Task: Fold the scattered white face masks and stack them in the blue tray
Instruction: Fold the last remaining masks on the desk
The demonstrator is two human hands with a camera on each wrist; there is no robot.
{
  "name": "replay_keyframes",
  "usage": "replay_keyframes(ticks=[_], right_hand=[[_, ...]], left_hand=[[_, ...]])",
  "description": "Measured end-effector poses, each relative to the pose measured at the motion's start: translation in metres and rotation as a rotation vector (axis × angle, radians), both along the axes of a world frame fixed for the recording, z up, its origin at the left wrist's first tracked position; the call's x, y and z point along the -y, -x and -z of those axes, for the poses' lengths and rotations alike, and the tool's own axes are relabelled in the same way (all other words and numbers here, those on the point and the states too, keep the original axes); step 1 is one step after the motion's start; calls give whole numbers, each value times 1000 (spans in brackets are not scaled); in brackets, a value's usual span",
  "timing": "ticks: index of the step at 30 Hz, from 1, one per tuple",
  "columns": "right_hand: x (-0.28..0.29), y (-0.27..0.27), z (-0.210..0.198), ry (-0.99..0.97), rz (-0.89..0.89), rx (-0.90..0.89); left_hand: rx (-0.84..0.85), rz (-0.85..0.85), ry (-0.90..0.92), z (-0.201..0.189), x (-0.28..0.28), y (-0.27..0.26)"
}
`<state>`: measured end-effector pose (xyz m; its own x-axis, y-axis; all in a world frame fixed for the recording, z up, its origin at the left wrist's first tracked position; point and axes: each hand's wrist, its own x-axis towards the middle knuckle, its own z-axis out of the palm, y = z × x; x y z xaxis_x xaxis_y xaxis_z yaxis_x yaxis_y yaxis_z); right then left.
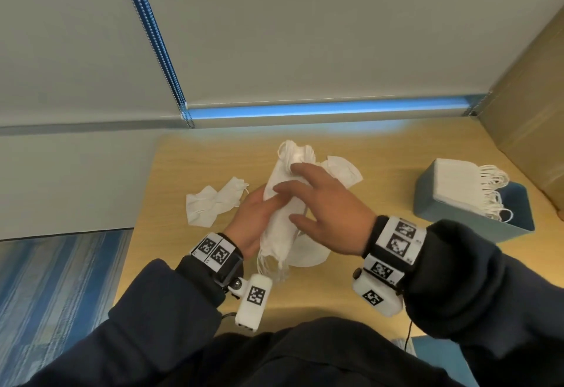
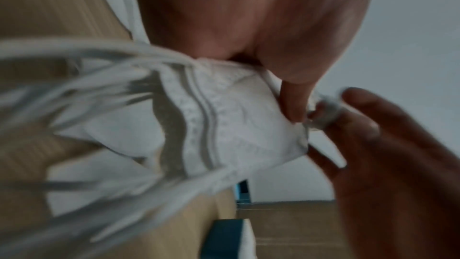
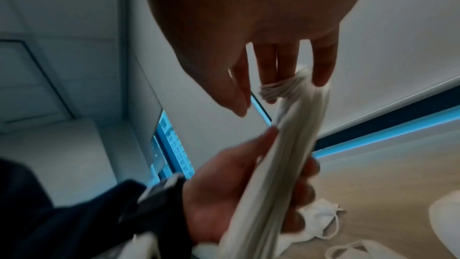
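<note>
My left hand [image 1: 253, 222] grips a bundle of folded white masks [image 1: 282, 228] held upright above the wooden table [image 1: 381, 154]; its fingers curl round the bundle [image 3: 281, 164]. My right hand [image 1: 323, 203] lies over the bundle with straight, spread fingers, whose tips touch the bunched ear loops [image 3: 273, 90] at its top end. More ear loops [image 1: 271, 267] dangle from the lower end. At the right, the blue tray [image 1: 457, 222] holds a stack of folded masks [image 1: 454, 182]. Loose masks lie at the left [image 1: 210, 203], behind the hands [image 1: 345, 170] and beneath them [image 1: 308, 257].
A cardboard box [image 1: 531, 118] stands at the table's right, behind the tray. A window blind with a blue bead cord [image 1: 152, 35] hangs at the back. The table's left edge [image 1: 137, 219] drops to a blue striped floor.
</note>
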<state>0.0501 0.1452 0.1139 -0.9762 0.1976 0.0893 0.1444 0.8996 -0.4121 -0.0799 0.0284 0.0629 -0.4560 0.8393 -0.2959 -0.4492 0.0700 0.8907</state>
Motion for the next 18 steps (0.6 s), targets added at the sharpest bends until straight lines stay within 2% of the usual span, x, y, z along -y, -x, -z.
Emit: replay_keyframes(ticks=[2, 5, 8, 11, 14, 16, 18], right_hand=[[4, -1, 6, -87, -10, 11], [1, -6, -5, -24, -31, -48], [-7, -12, -27, 317, 28, -162], [-11, -16, -50, 830, 129, -467], [-18, -15, -59, 1119, 323, -736], [-27, -9, -58, 1241, 434, -726], [-32, 0, -53, 1281, 392, -505]], left_hand=[[-31, -39, -12, -6, -6, 1], [-189, -84, -25, -12, -9, 3], [-314, -143, -61, -12, -7, 9], [-352, -145, -102, -15, -5, 15], [-339, -99, -135, -21, -2, 19], [-305, -45, -154, -23, -1, 20], [-227, 14, -176, -24, -1, 19]])
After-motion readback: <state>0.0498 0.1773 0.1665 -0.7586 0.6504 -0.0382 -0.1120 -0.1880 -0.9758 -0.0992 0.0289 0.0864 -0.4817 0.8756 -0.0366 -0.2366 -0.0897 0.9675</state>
